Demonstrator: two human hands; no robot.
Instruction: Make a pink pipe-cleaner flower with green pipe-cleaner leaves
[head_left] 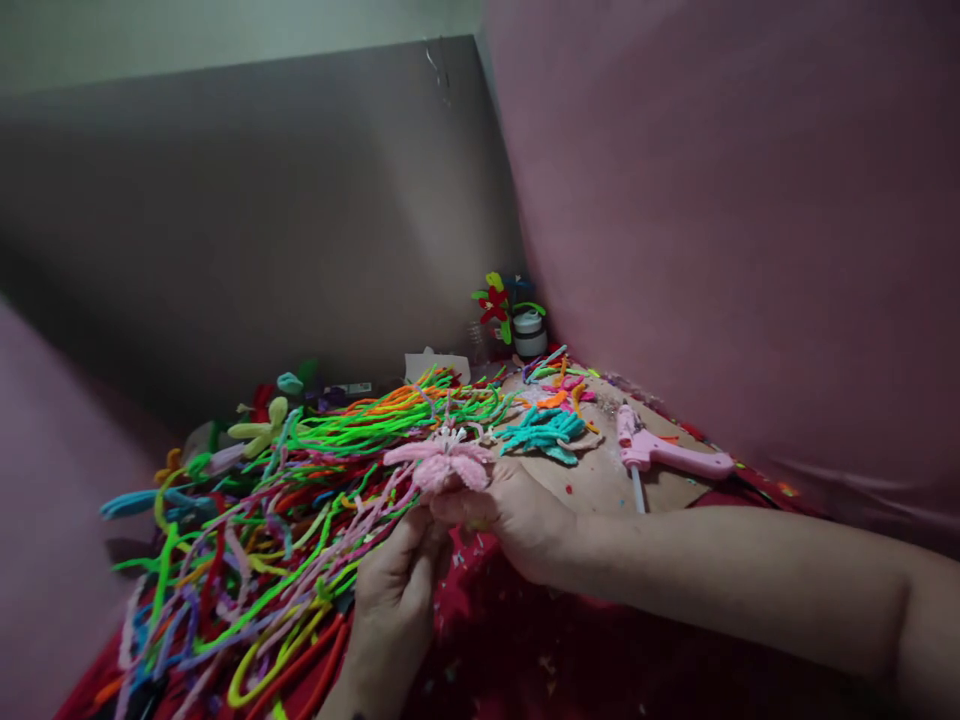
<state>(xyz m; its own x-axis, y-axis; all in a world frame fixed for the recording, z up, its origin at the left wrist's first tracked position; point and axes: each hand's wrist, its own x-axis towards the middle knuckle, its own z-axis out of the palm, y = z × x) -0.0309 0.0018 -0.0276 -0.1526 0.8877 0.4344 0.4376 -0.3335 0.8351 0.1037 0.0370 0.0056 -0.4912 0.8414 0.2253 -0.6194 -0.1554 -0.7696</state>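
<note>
A pale pink pipe-cleaner flower [442,462] with white tips at its centre is held up in front of me, petals spread. My right hand [517,515] comes in from the right, its thumb and fingers closed on the flower's base. Just below and to the left, my left hand [401,575] has its fingers pinched together at the underside of the same flower, meeting the right fingertips. The exact grip under the petals is hidden.
Loose pipe cleaners [300,530] in many colours heap on the left. Teal pipe-cleaner pieces [544,430] and a pink glue gun [675,455] lie on a board [592,480] at right. Behind stand a white jar [529,333] and a red flower [493,303]. Red cloth [525,640] lies below.
</note>
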